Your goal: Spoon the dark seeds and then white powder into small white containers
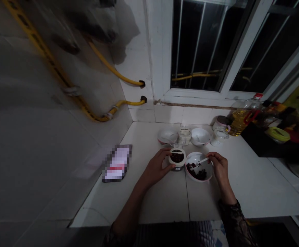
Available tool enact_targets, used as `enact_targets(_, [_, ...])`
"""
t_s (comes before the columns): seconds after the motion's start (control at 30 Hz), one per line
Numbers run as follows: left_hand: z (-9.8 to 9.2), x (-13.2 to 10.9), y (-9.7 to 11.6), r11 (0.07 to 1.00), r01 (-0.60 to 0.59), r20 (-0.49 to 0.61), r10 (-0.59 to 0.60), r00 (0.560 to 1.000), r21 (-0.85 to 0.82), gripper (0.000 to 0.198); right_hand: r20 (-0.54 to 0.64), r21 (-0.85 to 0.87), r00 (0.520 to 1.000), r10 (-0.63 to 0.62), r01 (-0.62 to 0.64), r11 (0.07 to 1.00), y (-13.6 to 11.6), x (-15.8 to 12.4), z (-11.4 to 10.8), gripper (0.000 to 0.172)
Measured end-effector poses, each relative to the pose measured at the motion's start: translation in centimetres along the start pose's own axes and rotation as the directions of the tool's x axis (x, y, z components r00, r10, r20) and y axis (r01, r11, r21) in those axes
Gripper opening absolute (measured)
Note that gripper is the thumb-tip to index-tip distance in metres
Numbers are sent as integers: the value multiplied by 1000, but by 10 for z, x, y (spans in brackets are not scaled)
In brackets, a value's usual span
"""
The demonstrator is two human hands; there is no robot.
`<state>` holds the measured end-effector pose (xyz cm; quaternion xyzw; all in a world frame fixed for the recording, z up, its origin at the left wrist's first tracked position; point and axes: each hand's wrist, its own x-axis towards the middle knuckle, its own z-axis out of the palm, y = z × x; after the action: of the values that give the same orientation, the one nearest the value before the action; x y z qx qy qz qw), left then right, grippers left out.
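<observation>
My left hand [161, 165] is wrapped round the side of a small jar [178, 166], which stands on the white tiled counter [162, 202]. Dark reddish-brown bits fill the jar, and a pale strip lies across its mouth. To its right sits a white bowl [209, 173] with a pinkish rim, holding some dark bits [199, 175]. My right hand [219, 166] pinches the handle of a small white spoon [203, 160] over that bowl. The spoon's tip is down among the dark bits.
Behind stand a shallow bowl [162, 140], a clear jar of white stuff [184, 137], another white bowl [200, 138] and a glass jar [218, 139]. An oil bottle [238, 121] and a black box [257, 142] of condiments are right. A pixelated flat object [118, 164] lies left.
</observation>
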<state>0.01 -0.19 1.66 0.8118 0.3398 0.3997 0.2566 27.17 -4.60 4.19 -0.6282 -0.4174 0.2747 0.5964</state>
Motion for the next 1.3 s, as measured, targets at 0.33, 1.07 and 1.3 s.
enact_targets(0.33, [0,1,2,999,-34,-8,34,999,22,27,-1,14,1000,-30,30,999,7,4,-4,18])
enact_targets(1.07, [12,0,2,956,-93,-15,102,995,278,24,-11,30,999,-35,35,999,9,5,-3,19])
enact_targets(1.3, [9,0,-4,994,-86,-100,93,991,70,18,-36,32,998,-46,47,998,6,4,-4,19])
